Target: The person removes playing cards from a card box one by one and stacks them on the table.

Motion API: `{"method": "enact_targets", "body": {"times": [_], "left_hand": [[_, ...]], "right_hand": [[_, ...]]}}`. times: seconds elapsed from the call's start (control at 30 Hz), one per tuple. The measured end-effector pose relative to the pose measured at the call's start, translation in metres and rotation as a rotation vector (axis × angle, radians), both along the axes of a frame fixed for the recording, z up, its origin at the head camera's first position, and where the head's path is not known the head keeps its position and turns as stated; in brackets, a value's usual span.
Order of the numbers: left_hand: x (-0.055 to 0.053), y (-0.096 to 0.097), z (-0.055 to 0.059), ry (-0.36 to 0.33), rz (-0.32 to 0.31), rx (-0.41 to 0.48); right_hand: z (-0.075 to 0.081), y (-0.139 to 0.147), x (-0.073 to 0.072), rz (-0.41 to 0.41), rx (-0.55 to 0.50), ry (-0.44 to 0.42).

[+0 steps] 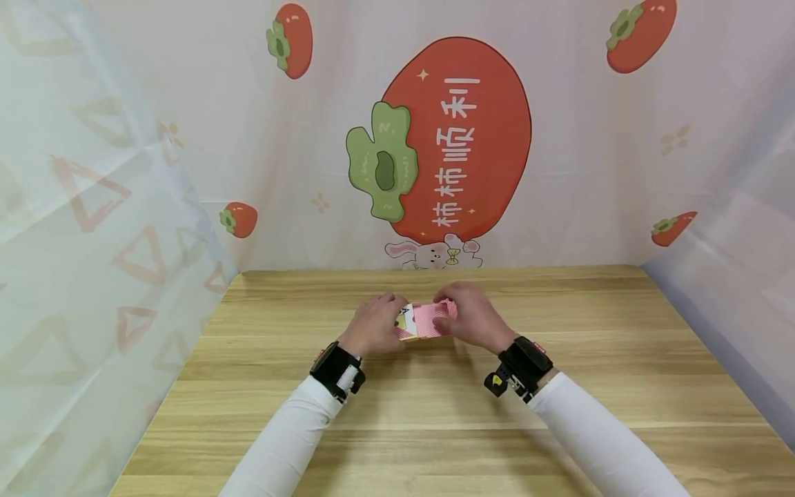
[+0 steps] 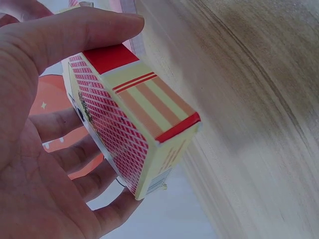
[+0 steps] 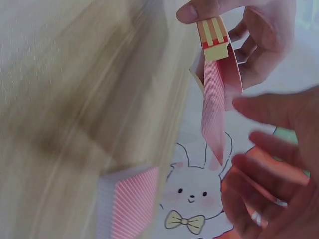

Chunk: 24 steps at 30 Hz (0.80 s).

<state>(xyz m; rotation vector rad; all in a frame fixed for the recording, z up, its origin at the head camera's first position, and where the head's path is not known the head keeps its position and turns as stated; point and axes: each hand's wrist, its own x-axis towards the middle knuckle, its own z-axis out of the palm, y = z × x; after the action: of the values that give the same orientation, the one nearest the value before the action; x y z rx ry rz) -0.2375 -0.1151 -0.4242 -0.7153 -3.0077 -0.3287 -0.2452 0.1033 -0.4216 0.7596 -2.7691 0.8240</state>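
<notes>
My left hand [image 1: 375, 324] holds a small red-patterned playing-card box [image 2: 117, 114], thumb on one edge and fingers along the other side. A printed "A" shows on the box in the head view. From the box extends a pink-patterned strip [image 3: 214, 112]; whether it is a card, a stack or a flap, I cannot tell. My right hand [image 1: 475, 317] is close around the strip's far end. Its blurred, loosely bent fingers [image 3: 246, 167] stand apart in the right wrist view, with no hold visible. Another pink-striped, white-edged block [image 3: 133, 204] appears lower left there, its support unclear.
Both hands are near the back of a wooden table [image 1: 422, 428]. A white curtain printed with persimmons [image 1: 459, 138] and a rabbit [image 1: 431, 255] hangs just behind the table. A patterned white sheet [image 1: 81, 276] borders the left side.
</notes>
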Motion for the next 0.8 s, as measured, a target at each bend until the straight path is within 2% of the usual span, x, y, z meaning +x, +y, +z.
{"method": "enact_targets", "body": {"times": [0.13, 0.27, 0.63, 0.8], "left_hand": [[-0.0001, 0.001, 0.001, -0.008, 0.001, 0.0], [-0.0004, 0.0018, 0.0013, -0.015, -0.003, 0.001], [-0.0002, 0.0029, 0.0007, -0.001, -0.025, -0.01], [-0.0004, 0.0029, 0.0002, -0.004, -0.021, -0.007]], "right_hand": [[0.002, -0.0015, -0.0004, 0.11, 0.087, 0.026], [0.0031, -0.0024, 0.0002, 0.181, 0.169, 0.027], [0.002, -0.0086, 0.0016, 0.227, 0.248, -0.004], [0.0007, -0.007, -0.0004, 0.274, 0.258, 0.025]]}}
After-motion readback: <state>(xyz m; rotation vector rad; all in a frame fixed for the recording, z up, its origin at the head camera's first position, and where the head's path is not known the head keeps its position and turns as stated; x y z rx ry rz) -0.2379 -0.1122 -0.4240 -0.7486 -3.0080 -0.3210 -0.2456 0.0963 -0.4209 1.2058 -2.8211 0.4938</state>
